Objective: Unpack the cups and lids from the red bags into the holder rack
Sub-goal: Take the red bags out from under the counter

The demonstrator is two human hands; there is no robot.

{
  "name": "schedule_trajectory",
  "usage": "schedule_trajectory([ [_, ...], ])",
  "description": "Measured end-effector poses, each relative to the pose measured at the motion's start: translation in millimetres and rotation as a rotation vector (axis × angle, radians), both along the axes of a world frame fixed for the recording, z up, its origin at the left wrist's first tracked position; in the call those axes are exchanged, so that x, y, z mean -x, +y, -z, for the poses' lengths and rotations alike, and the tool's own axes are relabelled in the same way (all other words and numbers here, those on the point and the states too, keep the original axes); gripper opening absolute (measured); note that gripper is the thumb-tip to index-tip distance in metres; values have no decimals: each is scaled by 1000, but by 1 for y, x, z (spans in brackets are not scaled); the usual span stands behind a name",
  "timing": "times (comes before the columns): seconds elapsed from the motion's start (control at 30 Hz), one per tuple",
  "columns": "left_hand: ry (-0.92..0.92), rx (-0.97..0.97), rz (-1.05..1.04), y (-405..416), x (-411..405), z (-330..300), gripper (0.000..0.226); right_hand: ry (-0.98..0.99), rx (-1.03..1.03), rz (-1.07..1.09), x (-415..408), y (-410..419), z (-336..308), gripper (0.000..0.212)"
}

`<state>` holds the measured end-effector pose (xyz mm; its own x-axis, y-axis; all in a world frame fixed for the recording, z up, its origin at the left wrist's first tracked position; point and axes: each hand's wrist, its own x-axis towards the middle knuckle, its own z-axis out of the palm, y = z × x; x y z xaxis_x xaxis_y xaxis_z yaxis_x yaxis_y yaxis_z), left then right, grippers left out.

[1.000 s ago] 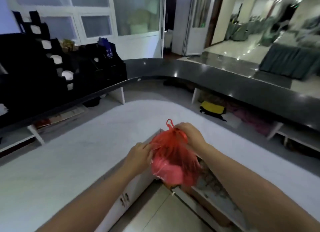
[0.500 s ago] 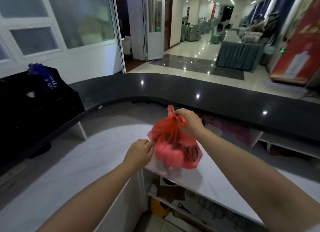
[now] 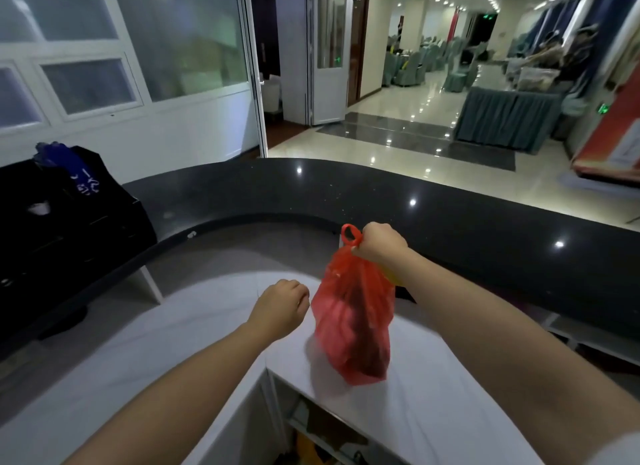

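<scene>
1. We see the right hand [image 3: 380, 241] raised over the white counter [image 3: 166, 329], its fingers curled tight round the gathered neck of the red bag [image 3: 353, 322].
2. One red handle loop sticks up just left of that fist.
3. The red bag hangs below the right hand, its lower end above the white counter near the counter's inner corner. Whether the bottom touches the surface we cannot tell; the bag is motion-blurred.
4. The bag is bulging with darker and pinkish shapes inside. We cannot make out what they are through the plastic.
5. The left hand [image 3: 281, 308] sits just left of the bag, fingers curled inward in a loose fist. We see nothing held in it, and a narrow gap separates it from the red plastic.
6. Both forearms are bare and reach in from the bottom edge of the view.
7. A black holder rack [image 3: 65, 222] stands at the far left on the dark raised countertop [image 3: 381, 201], well apart from the bag. A blue item [image 3: 69, 168] sticks out of its top and a small pale object shows in one slot.
8. The dark raised countertop curves behind the white counter. Beyond it lies a shiny tiled hall with a white door [image 3: 329, 57] standing ajar and a table draped in grey-green cloth [image 3: 505, 119].
</scene>
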<state>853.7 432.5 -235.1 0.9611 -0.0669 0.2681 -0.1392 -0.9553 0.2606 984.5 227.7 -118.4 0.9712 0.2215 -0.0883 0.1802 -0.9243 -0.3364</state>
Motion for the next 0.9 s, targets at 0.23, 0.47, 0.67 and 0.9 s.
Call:
schedule_trajectory([
  [0.23,-49,24,-25,4,-12,0,25,109,-449,309,-21,8,11,20],
  [0.47,-49,34,-20,10,-4,13,25,201,-493,206,0,22,60,19],
  [0.67,-28,38,-19,20,11,19,27,89,-316,28,27,25,81,22],
  [0.9,17,36,-5,28,53,28,29,75,-270,18,78,18,94,25],
])
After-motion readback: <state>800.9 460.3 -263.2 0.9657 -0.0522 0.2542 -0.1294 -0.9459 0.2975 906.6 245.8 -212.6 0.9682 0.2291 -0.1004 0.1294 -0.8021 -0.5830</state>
